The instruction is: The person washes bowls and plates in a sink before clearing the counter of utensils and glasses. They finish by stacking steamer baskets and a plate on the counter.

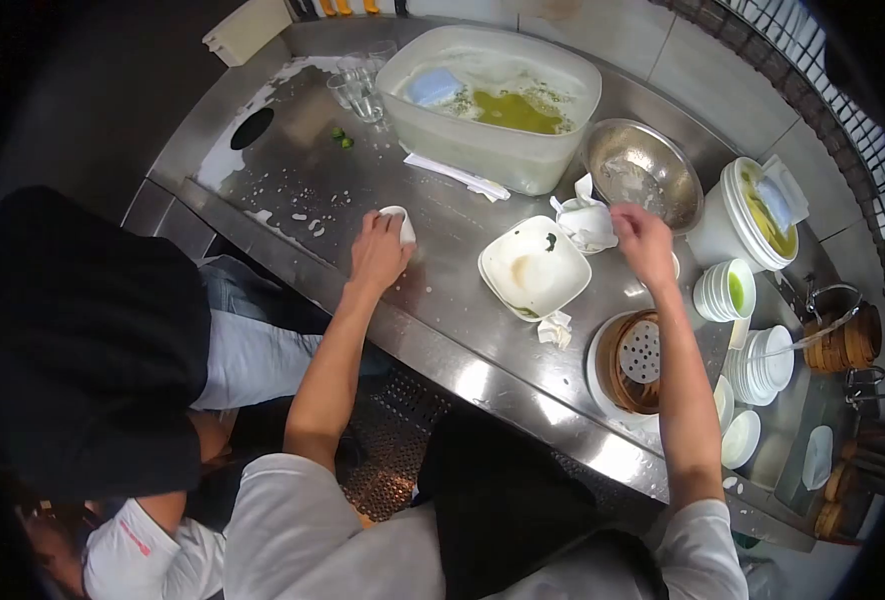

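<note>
My left hand (381, 250) is closed around a small white dish (402, 226) over the steel counter. My right hand (646, 245) has its fingers curled together at the edge of a bowl stuffed with crumpled white napkins (587, 222); what the fingertips pinch, if anything, is hidden. Between my hands, a stack of square white bowls (535, 268) has food scraps and a brown stain in the top one. A crumpled tissue (556, 330) lies against its near side. Below my right forearm stands a round bamboo steamer (619, 375) with a perforated disc inside.
A large plastic tub (483, 150) of murky, foamy water stands at the back, near a steel bowl (645, 170) and a white bucket (728, 225). Glasses (365, 100) are at back left. Stacked white bowls (766, 362) sit at right. Another person (93, 340) is close on the left.
</note>
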